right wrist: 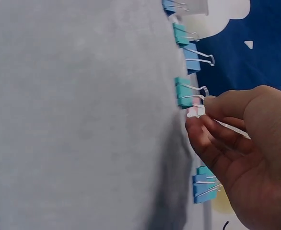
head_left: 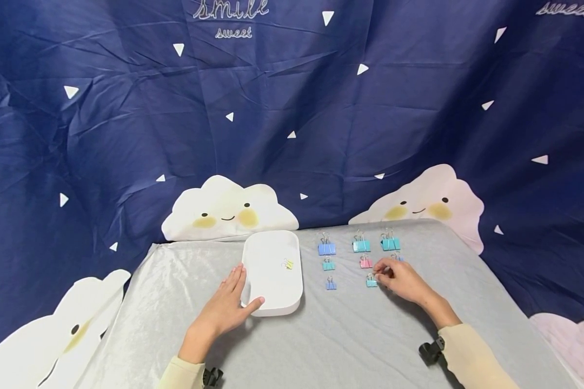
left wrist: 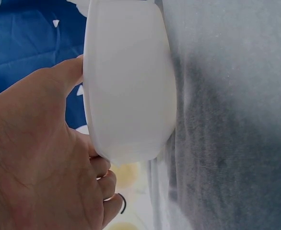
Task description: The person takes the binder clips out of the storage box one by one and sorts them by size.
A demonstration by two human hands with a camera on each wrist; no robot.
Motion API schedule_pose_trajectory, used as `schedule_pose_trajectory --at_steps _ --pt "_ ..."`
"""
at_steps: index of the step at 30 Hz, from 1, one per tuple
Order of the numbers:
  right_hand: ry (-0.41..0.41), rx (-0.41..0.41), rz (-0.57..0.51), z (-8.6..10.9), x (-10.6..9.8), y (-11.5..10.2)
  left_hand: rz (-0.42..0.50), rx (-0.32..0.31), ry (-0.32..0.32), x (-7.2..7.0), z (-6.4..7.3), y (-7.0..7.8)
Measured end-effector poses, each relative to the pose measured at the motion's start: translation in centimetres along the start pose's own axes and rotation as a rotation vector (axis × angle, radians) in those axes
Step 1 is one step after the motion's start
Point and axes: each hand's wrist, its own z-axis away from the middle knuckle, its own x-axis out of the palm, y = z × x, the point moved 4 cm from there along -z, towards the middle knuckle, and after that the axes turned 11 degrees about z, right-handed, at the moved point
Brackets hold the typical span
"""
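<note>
My left hand [head_left: 226, 305] rests along the left edge of a white plastic box [head_left: 272, 292], fingers extended and thumb at its near corner. In the left wrist view, the box's side wall [left wrist: 131, 86] fills the middle, with the thumb at its rim. A small yellow binder clip [head_left: 289, 264] lies in the box. My right hand [head_left: 403, 280] is at a small teal binder clip [head_left: 371, 282], its thumb right by the wire handles. The right wrist view shows a gap between thumb and fingers beside this teal clip [right wrist: 183, 93].
Two large teal clips [head_left: 362, 246] and a large blue clip [head_left: 326, 248] form the back row. Nearer stand a pink clip [head_left: 365, 262], a small teal clip [head_left: 328, 265] and small blue clips [head_left: 331, 285]. A grey cloth [head_left: 331, 346] covers the table; a dark blue curtain [head_left: 272, 108] hangs behind.
</note>
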Motion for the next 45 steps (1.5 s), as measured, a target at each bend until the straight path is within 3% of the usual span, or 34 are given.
schedule_pose_trajectory --at_steps 4,10,29,37,45 --pt "0.057 -0.031 0.036 -0.7 -0.8 -0.9 0.002 -0.002 0.002 0.0 0.0 -0.1" --pt "0.072 -0.086 0.069 -2.1 -1.5 -3.2 -0.001 -0.003 0.005 0.1 -0.1 -0.4" --pt "-0.003 -0.241 0.125 -7.6 -1.5 -11.0 -0.004 -0.010 -0.008 0.1 -0.1 -0.3" --pt "-0.043 -0.381 0.167 -10.5 -0.6 -14.9 -0.009 -0.016 -0.011 0.2 -0.2 -0.5" --pt "-0.129 -0.445 0.213 -13.3 1.0 -18.8 -0.014 -0.006 -0.005 0.2 -0.3 -0.5"
